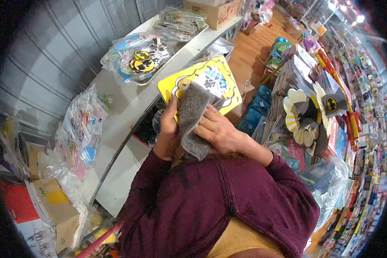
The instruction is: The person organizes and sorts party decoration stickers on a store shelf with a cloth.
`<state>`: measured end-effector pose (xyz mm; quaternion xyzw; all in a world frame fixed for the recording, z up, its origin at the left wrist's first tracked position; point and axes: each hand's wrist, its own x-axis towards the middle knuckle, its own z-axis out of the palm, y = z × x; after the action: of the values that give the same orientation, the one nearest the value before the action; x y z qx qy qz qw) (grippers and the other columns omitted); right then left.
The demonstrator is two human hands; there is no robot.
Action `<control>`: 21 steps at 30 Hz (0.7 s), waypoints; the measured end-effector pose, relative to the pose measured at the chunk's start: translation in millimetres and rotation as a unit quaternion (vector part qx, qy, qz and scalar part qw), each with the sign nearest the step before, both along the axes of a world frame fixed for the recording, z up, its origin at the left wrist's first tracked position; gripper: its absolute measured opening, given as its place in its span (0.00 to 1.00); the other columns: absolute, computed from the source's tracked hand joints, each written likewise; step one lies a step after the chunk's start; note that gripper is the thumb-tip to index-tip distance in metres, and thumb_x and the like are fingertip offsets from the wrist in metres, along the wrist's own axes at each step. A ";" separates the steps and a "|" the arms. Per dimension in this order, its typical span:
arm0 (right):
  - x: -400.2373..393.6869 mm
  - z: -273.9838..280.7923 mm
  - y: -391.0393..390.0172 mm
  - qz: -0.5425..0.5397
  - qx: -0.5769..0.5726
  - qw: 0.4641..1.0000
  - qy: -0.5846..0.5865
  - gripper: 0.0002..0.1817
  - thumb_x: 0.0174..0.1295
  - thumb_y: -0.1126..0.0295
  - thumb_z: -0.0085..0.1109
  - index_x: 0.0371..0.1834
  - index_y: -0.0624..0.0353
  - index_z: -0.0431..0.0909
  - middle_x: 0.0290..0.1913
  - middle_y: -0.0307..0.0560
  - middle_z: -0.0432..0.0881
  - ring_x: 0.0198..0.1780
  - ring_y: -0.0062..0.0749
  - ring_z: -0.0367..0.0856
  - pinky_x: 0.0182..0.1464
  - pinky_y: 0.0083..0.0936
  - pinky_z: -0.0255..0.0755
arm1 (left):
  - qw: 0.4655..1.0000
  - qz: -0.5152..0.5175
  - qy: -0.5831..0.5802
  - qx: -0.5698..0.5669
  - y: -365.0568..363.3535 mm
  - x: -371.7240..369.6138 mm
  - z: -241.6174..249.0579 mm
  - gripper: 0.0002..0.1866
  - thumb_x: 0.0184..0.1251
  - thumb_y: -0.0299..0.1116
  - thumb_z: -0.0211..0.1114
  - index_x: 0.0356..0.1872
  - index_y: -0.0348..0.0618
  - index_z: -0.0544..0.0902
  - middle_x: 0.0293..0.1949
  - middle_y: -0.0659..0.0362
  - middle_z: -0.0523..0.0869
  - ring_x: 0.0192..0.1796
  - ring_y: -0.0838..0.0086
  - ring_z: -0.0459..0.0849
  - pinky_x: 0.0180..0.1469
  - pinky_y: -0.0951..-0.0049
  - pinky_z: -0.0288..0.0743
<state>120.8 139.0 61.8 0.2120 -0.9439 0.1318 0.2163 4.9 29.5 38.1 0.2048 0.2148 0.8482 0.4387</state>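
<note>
A yellow board [233,92] with a black wavy outline and a blue-and-black figure on white is held tilted in front of my chest. My left hand [168,122] grips its lower left edge, thumb showing on top and the other fingers mostly hidden. Across the board's lower left part lies a fluffy grey cloth [191,107], hanging down towards my jacket. My right hand [219,129] holds the cloth from the right, fingers bent over it. The cloth covers part of the board.
Along a white shelf [120,105] lie a plastic-wrapped tray with black-and-yellow bat emblems [142,62], bagged party items [84,129] and a cardboard box [215,13]. To the right stand stacked packets [279,81] and fan-shaped bat decorations [303,116]. Opened cardboard [58,210] sits lower left.
</note>
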 end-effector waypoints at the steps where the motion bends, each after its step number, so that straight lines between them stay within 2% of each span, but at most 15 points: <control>1: -2.3 -3.3 -3.8 -0.009 0.001 1.000 0.003 0.26 0.39 0.65 0.55 0.45 0.63 0.69 0.49 0.52 0.70 0.58 0.49 0.63 0.62 0.47 0.51 | 1.000 -0.007 -0.011 -0.022 -2.4 3.1 1.9 0.26 0.68 0.48 0.40 0.57 0.37 0.64 0.51 0.51 0.74 0.51 0.67 0.75 0.53 0.68 0.69; 4: -11.2 -17.6 0.1 -0.025 0.001 1.000 0.002 0.27 0.39 0.63 0.56 0.47 0.60 0.69 0.46 0.50 0.70 0.62 0.47 0.60 0.63 0.46 0.50 | 0.998 -0.021 -0.004 -0.065 -7.6 3.7 -1.2 0.28 0.68 0.51 0.40 0.57 0.36 0.64 0.51 0.52 0.74 0.51 0.68 0.75 0.54 0.69 0.69; 6: -24.4 -26.4 8.5 -0.085 0.090 0.984 0.130 0.29 0.39 0.64 0.57 0.50 0.59 0.69 0.51 0.51 0.69 0.64 0.47 0.57 0.64 0.45 0.48 | 0.998 -0.053 0.024 -0.009 -10.2 -0.3 -11.2 0.29 0.67 0.51 0.41 0.58 0.36 0.62 0.51 0.52 0.73 0.52 0.68 0.74 0.54 0.69 0.68; 8: -27.2 -12.3 13.8 -0.190 -0.064 0.974 0.105 0.29 0.40 0.72 0.55 0.53 0.59 0.69 0.56 0.54 0.68 0.65 0.49 0.56 0.65 0.45 0.48 | 0.994 -0.094 0.029 0.037 -12.8 2.8 -22.3 0.29 0.67 0.50 0.43 0.60 0.37 0.59 0.54 0.53 0.71 0.52 0.67 0.74 0.54 0.66 0.69; 10: -34.3 1.5 35.7 -0.246 -0.137 0.949 0.139 0.29 0.41 0.80 0.53 0.53 0.62 0.68 0.58 0.56 0.67 0.63 0.51 0.59 0.64 0.43 0.50 | 0.983 -0.128 -0.068 0.117 -11.0 19.5 -14.1 0.25 0.68 0.44 0.44 0.59 0.38 0.60 0.52 0.53 0.73 0.51 0.67 0.75 0.53 0.65 0.69; 12: -38.6 1.6 53.9 -0.275 -0.207 0.918 0.197 0.27 0.42 0.85 0.50 0.52 0.64 0.69 0.55 0.57 0.69 0.61 0.48 0.63 0.63 0.38 0.53 | 0.993 -0.044 0.010 -0.105 -21.8 20.6 -26.3 0.22 0.68 0.40 0.47 0.57 0.38 0.63 0.48 0.55 0.75 0.49 0.68 0.76 0.52 0.66 0.70; 13: -37.3 -6.1 60.1 -0.318 -0.259 0.892 0.189 0.17 0.56 0.77 0.47 0.50 0.67 0.70 0.51 0.54 0.74 0.54 0.36 0.71 0.56 0.28 0.61 | 0.992 -0.059 0.012 -0.114 -24.6 19.1 -43.0 0.24 0.67 0.44 0.46 0.58 0.40 0.62 0.51 0.54 0.74 0.50 0.67 0.76 0.53 0.64 0.70; 14: -27.5 -27.3 78.9 -0.366 -0.334 0.860 0.120 0.14 0.59 0.74 0.47 0.46 0.69 0.73 0.44 0.49 0.78 0.45 0.26 0.73 0.49 0.24 0.65 | 0.989 -0.078 0.008 -0.122 -27.0 20.1 -56.0 0.26 0.66 0.48 0.46 0.59 0.42 0.61 0.53 0.54 0.73 0.51 0.66 0.76 0.54 0.62 0.70; 15: -16.6 -39.1 95.1 -0.437 -0.433 0.789 0.009 0.13 0.61 0.72 0.47 0.42 0.71 0.75 0.41 0.45 0.78 0.42 0.21 0.71 0.46 0.22 0.66 | 0.992 -0.053 -0.010 -0.118 -31.6 24.5 -38.1 0.25 0.66 0.45 0.50 0.58 0.42 0.62 0.53 0.54 0.74 0.51 0.66 0.76 0.54 0.63 0.70; 16: -19.6 -45.0 95.0 -0.328 -0.480 0.799 0.152 0.13 0.62 0.71 0.48 0.42 0.72 0.74 0.41 0.45 0.78 0.41 0.22 0.71 0.45 0.21 0.66 | 0.993 -0.012 -0.009 -0.120 -39.8 24.1 -35.2 0.25 0.65 0.44 0.50 0.59 0.43 0.61 0.52 0.55 0.73 0.51 0.66 0.76 0.53 0.63 0.70; 18: -6.3 -55.5 101.2 -0.352 -0.542 0.752 0.132 0.13 0.62 0.71 0.49 0.43 0.71 0.73 0.41 0.44 0.77 0.40 0.24 0.73 0.45 0.21 0.67 | 0.954 0.136 0.107 -0.247 -60.6 10.3 -52.0 0.27 0.64 0.47 0.51 0.59 0.43 0.60 0.53 0.54 0.72 0.52 0.65 0.75 0.53 0.63 0.70; 19: -0.2 -56.9 99.5 -0.351 -0.564 0.738 0.124 0.14 0.62 0.70 0.48 0.45 0.70 0.72 0.42 0.45 0.77 0.40 0.25 0.73 0.45 0.22 0.67 | 0.973 0.174 0.058 -0.139 -70.9 9.6 -34.0 0.28 0.64 0.49 0.50 0.60 0.43 0.60 0.53 0.53 0.72 0.52 0.64 0.74 0.53 0.62 0.69; 20: 5.2 -66.5 108.0 -0.317 -0.637 0.694 0.109 0.16 0.61 0.68 0.50 0.47 0.69 0.71 0.42 0.46 0.77 0.40 0.28 0.74 0.44 0.24 0.69 | 0.978 0.208 0.013 -0.029 -81.2 8.8 -9.0 0.30 0.64 0.51 0.48 0.60 0.42 0.59 0.54 0.53 0.71 0.52 0.63 0.73 0.54 0.61 0.69; 21: 7.7 -65.1 102.1 -0.325 -0.662 0.666 0.113 0.17 0.60 0.66 0.51 0.48 0.69 0.71 0.42 0.48 0.77 0.40 0.31 0.75 0.43 0.25 0.70 | 0.964 0.266 0.014 -0.002 -91.8 3.1 2.7 0.32 0.64 0.54 0.44 0.60 0.40 0.59 0.54 0.51 0.71 0.53 0.61 0.73 0.55 0.59 0.67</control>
<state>128.5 241.1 -3.4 -0.2938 -0.5853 0.6186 0.4341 8.0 -62.2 40.9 0.1510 0.2690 0.9312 0.1942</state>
